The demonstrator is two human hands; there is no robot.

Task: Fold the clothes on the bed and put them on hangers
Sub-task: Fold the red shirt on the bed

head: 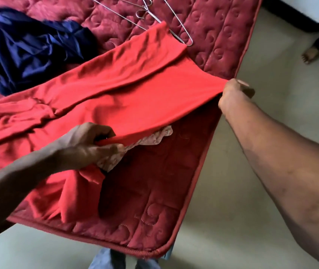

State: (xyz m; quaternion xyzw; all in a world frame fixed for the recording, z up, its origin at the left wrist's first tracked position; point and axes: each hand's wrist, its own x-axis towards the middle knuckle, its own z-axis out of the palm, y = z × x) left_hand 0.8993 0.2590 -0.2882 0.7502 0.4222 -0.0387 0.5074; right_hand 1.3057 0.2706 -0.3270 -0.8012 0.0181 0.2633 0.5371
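Note:
A bright red garment [116,90] lies stretched across the dark red quilted mattress [154,200]. My left hand [89,144] grips its near edge, lifted off the bed, together with a pale patterned lace cloth [154,138] that hangs beneath. My right hand [232,94] pinches the garment's far corner at the mattress's right edge, pulling the fabric taut between both hands. Wire hangers [154,18] lie at the top of the bed, partly under the red garment's end. A dark blue satin garment [28,47] is crumpled at the upper left.
The mattress corner is near my legs at the bottom. Pale floor [251,152] runs along the right side. Another person's bare foot [309,55] stands at the upper right beside a white and black piece of furniture [300,12].

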